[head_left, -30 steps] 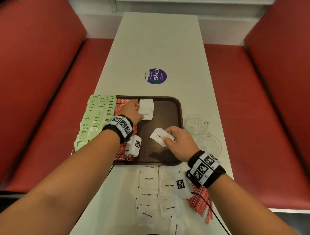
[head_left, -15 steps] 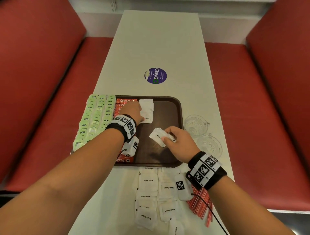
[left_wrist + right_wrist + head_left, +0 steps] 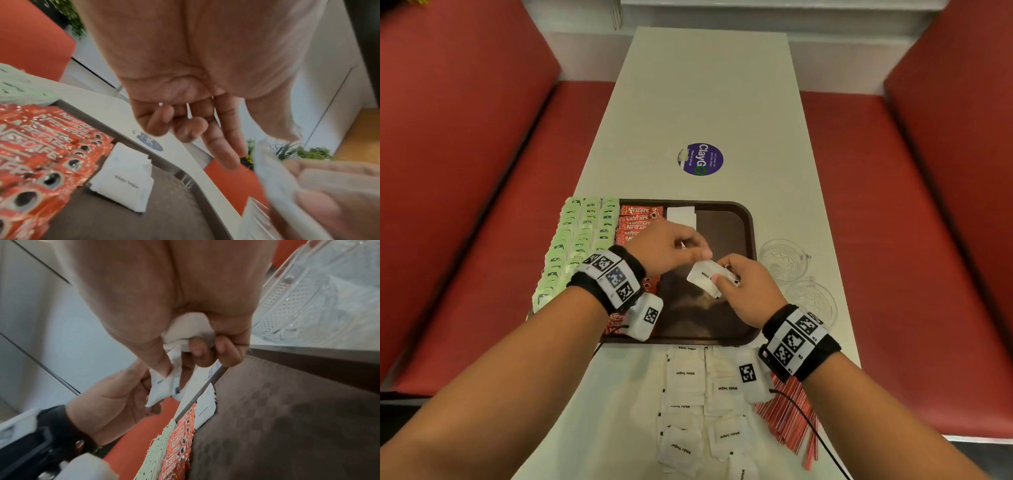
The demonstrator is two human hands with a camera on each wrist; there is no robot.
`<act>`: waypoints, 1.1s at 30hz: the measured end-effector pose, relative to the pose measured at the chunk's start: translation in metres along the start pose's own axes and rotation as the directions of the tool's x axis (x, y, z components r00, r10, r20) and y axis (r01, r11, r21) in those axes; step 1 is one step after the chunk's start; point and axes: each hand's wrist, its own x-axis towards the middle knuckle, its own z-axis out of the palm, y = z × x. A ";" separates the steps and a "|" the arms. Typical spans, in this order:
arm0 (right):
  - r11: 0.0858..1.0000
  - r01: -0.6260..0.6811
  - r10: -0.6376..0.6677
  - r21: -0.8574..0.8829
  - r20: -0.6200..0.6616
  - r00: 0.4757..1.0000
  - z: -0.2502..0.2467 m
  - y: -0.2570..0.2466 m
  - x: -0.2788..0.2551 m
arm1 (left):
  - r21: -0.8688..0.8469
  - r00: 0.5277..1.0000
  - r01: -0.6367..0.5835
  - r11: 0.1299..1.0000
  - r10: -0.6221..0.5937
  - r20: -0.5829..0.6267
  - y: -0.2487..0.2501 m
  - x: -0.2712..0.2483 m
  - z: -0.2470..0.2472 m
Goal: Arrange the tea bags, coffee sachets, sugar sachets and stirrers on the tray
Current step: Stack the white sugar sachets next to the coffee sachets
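Note:
A dark brown tray point(image 3: 726, 222) holds green tea bags point(image 3: 578, 240) at its left, red coffee sachets point(image 3: 640, 219) beside them, and a small stack of white sugar sachets point(image 3: 681, 214) at the far end. Above the tray's middle my right hand point(image 3: 722, 277) grips a bunch of white sugar sachets point(image 3: 703, 277). My left hand point(image 3: 698, 251) meets it, thumb and fingers pinching the outermost sachet point(image 3: 162, 389). More sugar sachets point(image 3: 688, 373) lie loose on the table near me, with red stirrers point(image 3: 787, 418) to their right.
Two clear glass dishes point(image 3: 784, 260) point(image 3: 811, 301) stand on the table just right of the tray. A round purple sticker point(image 3: 700, 159) marks the table beyond the tray. Red benches point(image 3: 893, 222) flank the narrow white table.
My left hand left the sugar stack at the tray's far end and came back to the sachets in my right hand. The right hand stayed almost still.

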 end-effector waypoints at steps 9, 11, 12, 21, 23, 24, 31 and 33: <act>0.991 -0.061 0.063 0.120 -0.009 0.998 -0.003 -0.006 0.000 | 0.171 0.954 0.216 0.961 -0.170 -0.247 -0.031 0.010 -0.010; 0.988 -0.079 0.079 0.135 0.005 0.997 -0.006 -0.008 -0.002 | 0.213 0.932 0.310 0.926 -0.252 -0.260 -0.042 0.017 -0.013; 0.989 -0.082 0.082 0.123 0.010 0.997 -0.006 -0.008 -0.003 | 0.261 0.934 0.332 0.906 -0.278 -0.224 -0.045 0.021 -0.012; 0.994 -0.073 0.072 0.087 0.014 0.997 -0.010 -0.006 -0.007 | 0.424 0.909 0.416 0.805 -0.370 -0.190 -0.054 0.044 0.009; 0.998 -0.038 0.038 0.050 0.000 0.999 -0.011 -0.005 -0.008 | 0.436 0.902 0.432 0.789 -0.379 -0.206 -0.054 0.045 0.011; 0.999 -0.026 0.026 0.034 -0.006 1.000 -0.011 -0.004 -0.008 | 0.441 0.899 0.439 0.783 -0.382 -0.216 -0.055 0.045 0.012; 0.999 -0.024 0.025 0.033 -0.039 0.999 -0.013 0.000 -0.007 | 0.513 0.945 0.324 0.795 -0.296 -0.139 -0.050 0.044 0.015; 0.996 -0.048 0.051 0.072 -0.035 0.998 -0.012 -0.002 -0.006 | 0.524 0.945 0.318 0.790 -0.311 -0.104 -0.048 0.043 0.015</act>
